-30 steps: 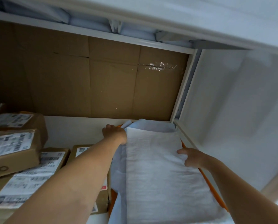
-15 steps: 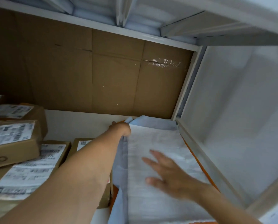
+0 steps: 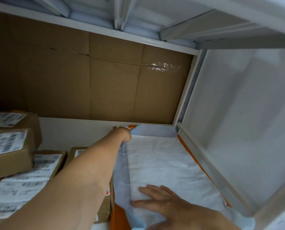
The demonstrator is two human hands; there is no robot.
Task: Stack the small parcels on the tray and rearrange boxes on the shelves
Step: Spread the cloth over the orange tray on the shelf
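White mailer (image 3: 163, 163) was being squared on the orange tray (image 3: 116, 213): right grip (image 3: 168, 206) flat atop, left grip (image 3: 122, 132) curled round its far corner; boxes (image 3: 43, 163) likely next.

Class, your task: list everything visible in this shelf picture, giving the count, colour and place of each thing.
cardboard boxes: at least four, brown with white labels, on the shelf's left
white parcel: one, white, topmost on the tray
pale blue parcel: at least one, pale blue, under the white parcel
orange tray: one, orange, shelf's right, under the parcels
shelf board: one, white, beneath everything
cardboard backing: one, brown, rear of the shelf
clear tape: one strip, clear, backing's upper right
left hand: fingers curled at the tray's far left corner
right hand: flat on the white parcel's near end
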